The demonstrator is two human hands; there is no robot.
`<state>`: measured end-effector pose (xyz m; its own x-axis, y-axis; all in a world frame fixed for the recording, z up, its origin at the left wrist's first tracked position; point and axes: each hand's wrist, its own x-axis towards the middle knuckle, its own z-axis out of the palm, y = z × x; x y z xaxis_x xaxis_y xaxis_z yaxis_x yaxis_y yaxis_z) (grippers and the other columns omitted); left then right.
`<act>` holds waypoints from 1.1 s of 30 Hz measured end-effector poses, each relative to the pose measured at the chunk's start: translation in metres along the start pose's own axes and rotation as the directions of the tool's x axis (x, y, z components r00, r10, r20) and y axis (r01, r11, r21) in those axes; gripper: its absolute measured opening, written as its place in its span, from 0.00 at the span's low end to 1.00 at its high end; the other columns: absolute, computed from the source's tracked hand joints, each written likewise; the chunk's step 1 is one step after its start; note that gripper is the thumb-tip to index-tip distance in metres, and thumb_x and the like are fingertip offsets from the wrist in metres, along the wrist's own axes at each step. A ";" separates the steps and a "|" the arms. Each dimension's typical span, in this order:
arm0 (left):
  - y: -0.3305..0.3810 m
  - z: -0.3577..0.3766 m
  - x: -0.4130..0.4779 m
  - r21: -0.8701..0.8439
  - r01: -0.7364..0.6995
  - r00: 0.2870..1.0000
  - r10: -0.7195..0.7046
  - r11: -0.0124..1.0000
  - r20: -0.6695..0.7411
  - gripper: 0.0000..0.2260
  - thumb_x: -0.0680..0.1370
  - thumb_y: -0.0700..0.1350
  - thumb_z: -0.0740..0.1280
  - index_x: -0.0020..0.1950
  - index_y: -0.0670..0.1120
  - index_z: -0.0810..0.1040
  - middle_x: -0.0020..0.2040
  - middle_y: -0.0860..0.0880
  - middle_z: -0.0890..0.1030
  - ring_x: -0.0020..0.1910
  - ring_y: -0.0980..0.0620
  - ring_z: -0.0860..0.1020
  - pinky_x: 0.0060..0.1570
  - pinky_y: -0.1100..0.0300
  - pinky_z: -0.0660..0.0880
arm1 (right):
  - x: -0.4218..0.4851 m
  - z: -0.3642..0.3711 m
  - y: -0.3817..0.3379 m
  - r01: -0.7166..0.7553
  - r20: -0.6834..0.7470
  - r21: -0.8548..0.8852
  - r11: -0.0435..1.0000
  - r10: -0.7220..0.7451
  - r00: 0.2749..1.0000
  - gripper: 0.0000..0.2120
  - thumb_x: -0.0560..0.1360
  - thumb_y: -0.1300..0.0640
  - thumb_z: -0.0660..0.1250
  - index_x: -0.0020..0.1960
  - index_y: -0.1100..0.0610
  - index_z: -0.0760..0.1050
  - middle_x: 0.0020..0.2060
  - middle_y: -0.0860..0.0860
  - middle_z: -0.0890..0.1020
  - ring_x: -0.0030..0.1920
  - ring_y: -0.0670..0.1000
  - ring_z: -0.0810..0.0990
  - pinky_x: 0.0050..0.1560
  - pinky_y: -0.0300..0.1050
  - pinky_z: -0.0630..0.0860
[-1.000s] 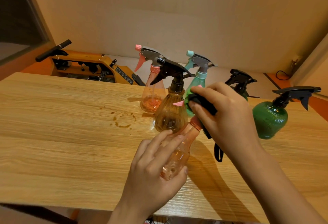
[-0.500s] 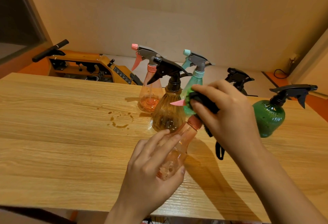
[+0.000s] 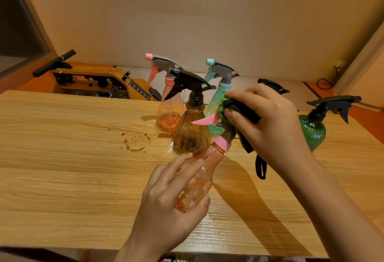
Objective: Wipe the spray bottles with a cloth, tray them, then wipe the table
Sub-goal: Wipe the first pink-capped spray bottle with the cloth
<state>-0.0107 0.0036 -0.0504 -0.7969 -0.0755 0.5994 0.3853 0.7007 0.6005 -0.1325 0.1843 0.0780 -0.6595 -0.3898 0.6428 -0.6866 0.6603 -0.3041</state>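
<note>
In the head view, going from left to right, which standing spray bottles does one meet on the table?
Pink-trigger bottle → amber bottle → teal bottle → black sprayer head, its bottle hidden behind the right hand → green bottle. Left out: the tilted bottle in the left hand, wiped by the cloth, since it overlaps them.

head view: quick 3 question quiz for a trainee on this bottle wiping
1. True or false: the left hand holds the tilted bottle by its body.
2. The cloth in the right hand is at that bottle's: A base, B spray head, C middle?
3. Fill in: the brown spill on the table lies to the ___ of the amber bottle.

Key: 1 true; 2 B; 3 left.
</note>
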 end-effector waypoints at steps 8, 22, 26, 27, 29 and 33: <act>-0.001 0.000 0.001 -0.032 0.007 1.000 -0.007 0.999 0.003 0.31 0.71 0.55 0.73 0.74 0.61 0.72 0.72 0.58 0.74 0.65 0.57 0.74 0.62 0.73 0.68 | -0.003 -0.007 0.005 0.005 0.086 0.000 1.000 -0.005 0.996 0.18 0.78 0.47 0.65 0.66 0.50 0.80 0.51 0.46 0.79 0.49 0.46 0.77 0.46 0.47 0.78; 0.000 -0.007 0.004 -0.305 0.075 0.996 -0.087 0.949 -0.024 0.28 0.71 0.53 0.75 0.72 0.58 0.76 0.71 0.57 0.77 0.71 0.54 0.76 0.64 0.62 0.75 | -0.017 -0.022 0.018 -0.294 0.168 0.391 0.872 0.246 0.955 0.13 0.77 0.50 0.71 0.60 0.44 0.83 0.50 0.39 0.84 0.54 0.38 0.81 0.50 0.32 0.78; 0.001 -0.009 0.010 -0.344 0.119 0.992 -0.096 0.931 0.083 0.30 0.71 0.54 0.76 0.71 0.64 0.73 0.68 0.57 0.79 0.66 0.52 0.79 0.61 0.58 0.78 | -0.024 -0.015 0.011 -0.392 0.232 0.597 0.700 0.317 0.920 0.10 0.74 0.47 0.70 0.55 0.41 0.82 0.48 0.41 0.86 0.50 0.43 0.85 0.46 0.38 0.82; 0.001 -0.010 0.010 -0.339 0.134 0.989 -0.102 0.931 0.110 0.30 0.70 0.54 0.77 0.71 0.66 0.73 0.67 0.57 0.80 0.64 0.52 0.81 0.59 0.60 0.78 | -0.025 -0.015 0.010 -0.389 0.217 0.606 0.694 0.327 0.920 0.12 0.73 0.45 0.69 0.55 0.42 0.82 0.48 0.42 0.87 0.50 0.43 0.85 0.46 0.39 0.81; 0.001 -0.010 0.012 -0.322 0.173 0.978 -0.125 0.931 0.167 0.32 0.69 0.55 0.78 0.71 0.67 0.72 0.65 0.58 0.81 0.61 0.54 0.82 0.57 0.62 0.78 | -0.027 -0.017 0.011 -0.380 0.190 0.600 0.704 0.336 0.922 0.12 0.73 0.46 0.70 0.56 0.43 0.83 0.48 0.42 0.87 0.51 0.44 0.85 0.47 0.41 0.82; 0.000 -0.010 0.015 -0.241 0.204 0.959 -0.144 0.949 0.245 0.34 0.68 0.57 0.77 0.71 0.71 0.68 0.65 0.61 0.79 0.63 0.57 0.79 0.59 0.66 0.76 | -0.028 -0.022 0.009 -0.349 0.177 0.586 0.731 0.304 0.936 0.11 0.74 0.48 0.71 0.56 0.42 0.82 0.48 0.39 0.86 0.51 0.42 0.85 0.48 0.39 0.81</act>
<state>-0.0183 -0.0047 -0.0361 -0.9335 0.0002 0.3586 0.3151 0.4781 0.8198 -0.1138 0.2152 0.0729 -0.8802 -0.2780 0.3846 -0.4517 0.2425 -0.8586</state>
